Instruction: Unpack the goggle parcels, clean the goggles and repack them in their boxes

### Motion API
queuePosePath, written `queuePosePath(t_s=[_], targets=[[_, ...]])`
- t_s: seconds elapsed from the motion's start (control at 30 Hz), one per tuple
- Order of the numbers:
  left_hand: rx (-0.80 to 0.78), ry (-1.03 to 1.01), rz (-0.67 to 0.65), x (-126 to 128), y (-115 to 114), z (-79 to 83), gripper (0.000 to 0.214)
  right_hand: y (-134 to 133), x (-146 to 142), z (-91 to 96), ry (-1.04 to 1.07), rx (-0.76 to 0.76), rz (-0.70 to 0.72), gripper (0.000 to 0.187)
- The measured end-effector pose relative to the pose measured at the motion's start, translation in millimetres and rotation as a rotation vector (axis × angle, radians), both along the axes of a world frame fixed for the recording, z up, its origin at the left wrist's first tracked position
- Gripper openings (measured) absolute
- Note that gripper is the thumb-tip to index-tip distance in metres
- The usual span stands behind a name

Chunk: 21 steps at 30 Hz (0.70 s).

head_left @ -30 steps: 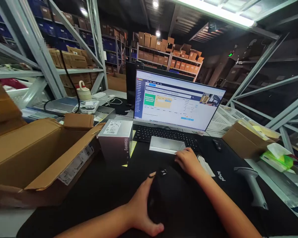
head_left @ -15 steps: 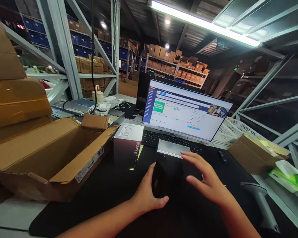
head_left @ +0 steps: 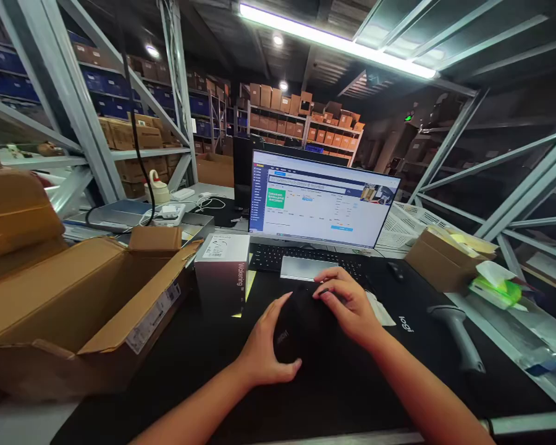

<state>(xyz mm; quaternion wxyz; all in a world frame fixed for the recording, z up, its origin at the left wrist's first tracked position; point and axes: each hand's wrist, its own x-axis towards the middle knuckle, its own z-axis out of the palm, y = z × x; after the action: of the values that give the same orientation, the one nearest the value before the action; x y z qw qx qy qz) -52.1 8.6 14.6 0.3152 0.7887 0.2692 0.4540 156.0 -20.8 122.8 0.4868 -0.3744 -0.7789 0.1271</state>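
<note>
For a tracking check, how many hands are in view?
2: the left hand curves around the black object; the right hand is at its upper right. No others show, though some could be hidden.

The area is a warehouse workstation, identified by metal racks (head_left: 306, 127) stocked with cardboard boxes (head_left: 276, 99) and blue bins (head_left: 104, 82), a corrugated ceiling (head_left: 338, 26), and a counter (head_left: 41, 420) carrying a monitor (head_left: 322, 207), keyboard (head_left: 267, 258) and handheld scanner (head_left: 459, 337).
</note>
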Motion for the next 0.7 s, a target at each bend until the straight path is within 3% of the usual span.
queuePosePath(t_s=[0.13,0.27,0.47,0.7], targets=[[-0.178,-0.222,-0.01,-1.9,0.7,5.6,0.085,-19.1,-0.5,-16.1,0.106,-0.011,-0.061,0.032],[-0.21,-0.264,-0.044,-2.0,-1.2,12.6,0.08,-50.8,-10.6,-39.0,0.154,0.005,-0.137,0.027],[-0.385,-0.407,-0.033,-1.2,-5.5,19.9,0.081,-91.0,-31.3,-77.8,0.424,-0.16,-0.154,0.034],[-0.726,-0.646,0.093,9.8,-10.0,39.5,0.059,-97.8,-51.5,-97.7,0.195,-0.191,-0.127,0.033]])
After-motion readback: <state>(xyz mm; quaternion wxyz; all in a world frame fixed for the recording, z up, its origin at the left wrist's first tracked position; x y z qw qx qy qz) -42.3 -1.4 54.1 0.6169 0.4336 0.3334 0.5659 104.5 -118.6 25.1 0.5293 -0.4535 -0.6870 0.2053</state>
